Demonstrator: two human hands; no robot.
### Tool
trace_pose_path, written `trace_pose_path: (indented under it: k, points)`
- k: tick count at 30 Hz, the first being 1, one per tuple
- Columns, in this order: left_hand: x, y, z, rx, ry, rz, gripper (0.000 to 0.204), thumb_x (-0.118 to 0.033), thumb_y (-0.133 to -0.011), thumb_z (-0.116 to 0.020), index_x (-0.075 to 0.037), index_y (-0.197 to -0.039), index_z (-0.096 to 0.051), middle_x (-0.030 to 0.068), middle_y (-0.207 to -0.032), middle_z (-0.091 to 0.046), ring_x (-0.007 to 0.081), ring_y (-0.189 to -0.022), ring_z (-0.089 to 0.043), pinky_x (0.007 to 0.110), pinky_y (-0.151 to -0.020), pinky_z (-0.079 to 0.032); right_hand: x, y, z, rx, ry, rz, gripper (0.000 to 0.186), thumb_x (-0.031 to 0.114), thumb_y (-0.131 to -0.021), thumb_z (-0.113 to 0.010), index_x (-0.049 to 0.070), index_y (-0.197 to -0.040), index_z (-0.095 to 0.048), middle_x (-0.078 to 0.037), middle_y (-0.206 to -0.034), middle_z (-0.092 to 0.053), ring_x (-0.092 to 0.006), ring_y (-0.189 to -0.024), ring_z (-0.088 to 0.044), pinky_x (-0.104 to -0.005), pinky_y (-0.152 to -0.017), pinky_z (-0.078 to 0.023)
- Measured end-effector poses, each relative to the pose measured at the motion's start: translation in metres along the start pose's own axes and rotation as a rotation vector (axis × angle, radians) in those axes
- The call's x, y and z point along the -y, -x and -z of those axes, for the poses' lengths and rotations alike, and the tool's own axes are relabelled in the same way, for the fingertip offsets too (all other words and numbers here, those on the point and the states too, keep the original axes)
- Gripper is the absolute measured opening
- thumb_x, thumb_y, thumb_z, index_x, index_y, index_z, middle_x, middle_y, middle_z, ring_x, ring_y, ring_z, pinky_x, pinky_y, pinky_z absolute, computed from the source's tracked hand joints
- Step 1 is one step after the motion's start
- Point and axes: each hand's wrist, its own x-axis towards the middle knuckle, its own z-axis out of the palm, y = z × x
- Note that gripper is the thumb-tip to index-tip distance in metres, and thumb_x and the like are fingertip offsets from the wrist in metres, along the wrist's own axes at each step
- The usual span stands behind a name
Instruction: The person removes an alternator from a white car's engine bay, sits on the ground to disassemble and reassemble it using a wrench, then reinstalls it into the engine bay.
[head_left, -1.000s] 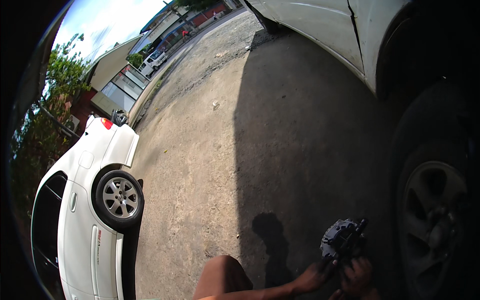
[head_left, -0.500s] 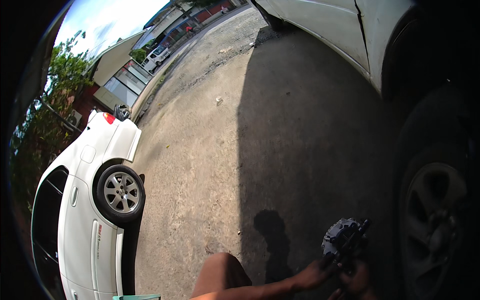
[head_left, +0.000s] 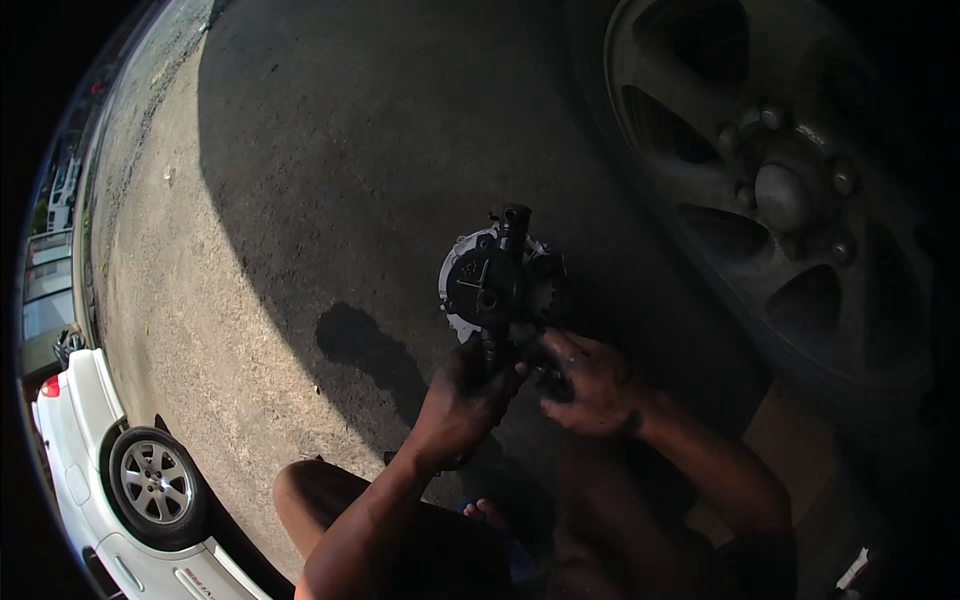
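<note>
A round black and silver metal car part [head_left: 475, 285], with black stubs at top and bottom, sits in the middle of the view over shaded pavement. My left hand [head_left: 465, 395] is closed around the part's lower black stub. Just to its right my right hand [head_left: 585, 380] has curled fingers at the same lower end. What exactly those fingers hold is dark and hidden. My bare knee shows at the bottom, and some toes [head_left: 485, 512] show below my hands.
A large wheel with a spoked rim [head_left: 780, 190] stands close on the upper right in shadow. A tan flat sheet [head_left: 785, 440] lies at lower right. A white car [head_left: 80, 460] is parked at left on sunlit concrete [head_left: 170, 250]. The road edge curves along the far left.
My view has turned down and to the right, so the part and both hands now appear central and larger. The near wheel fills the upper right; the white car sits lower left.
</note>
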Motion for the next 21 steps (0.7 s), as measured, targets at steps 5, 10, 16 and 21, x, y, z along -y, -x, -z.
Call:
trace_pose_path:
  k: [5,10,16,21]
  points:
    - [-0.017,-0.006,0.0,0.035,-0.101,0.093,0.027,-0.023,-0.097,-0.07,0.002,-0.106,-0.065,0.0052,-0.082,-0.067,0.0107,-0.066,-0.061,0.028,-0.058,-0.05,-0.003,-0.002,0.0,0.157,-0.39,-0.161,0.057,0.012,-0.084,-0.076,0.002,-0.135,-0.055,-0.015,-0.119,-0.065,-0.0276,-0.11,-0.068,-0.0371,-0.095,-0.056]
    - [-0.016,-0.007,0.002,0.087,0.006,0.113,0.027,-0.023,-0.098,-0.07,0.004,-0.1,-0.065,0.0088,-0.082,-0.069,0.0139,-0.069,-0.066,0.03,-0.061,-0.053,-0.043,0.029,0.008,-0.044,-0.77,-0.239,0.042,0.021,-0.091,-0.075,0.005,-0.128,-0.063,-0.012,-0.124,-0.063,-0.0239,-0.122,-0.061,-0.0373,-0.102,-0.051]
    - [-0.009,-0.008,0.001,0.052,0.03,0.145,0.027,-0.024,-0.099,-0.068,0.003,-0.099,-0.065,0.0086,-0.081,-0.068,0.0151,-0.068,-0.066,0.032,-0.062,-0.054,-0.138,0.056,-0.058,-0.07,0.562,-0.16,0.039,0.036,-0.095,-0.066,0.008,-0.123,-0.067,-0.022,-0.129,-0.063,-0.0387,-0.127,-0.057,-0.0488,-0.11,-0.044]
    - [-0.01,-0.008,0.003,0.088,-0.013,0.117,0.026,-0.024,-0.1,-0.067,0.002,-0.098,-0.065,0.008,-0.08,-0.067,0.0149,-0.068,-0.065,0.031,-0.061,-0.054,-0.148,0.056,-0.056,-0.165,0.293,-0.269,0.029,0.026,-0.1,-0.06,0.007,-0.12,-0.068,-0.022,-0.121,-0.068,-0.0368,-0.123,-0.06,-0.0457,-0.105,-0.048]
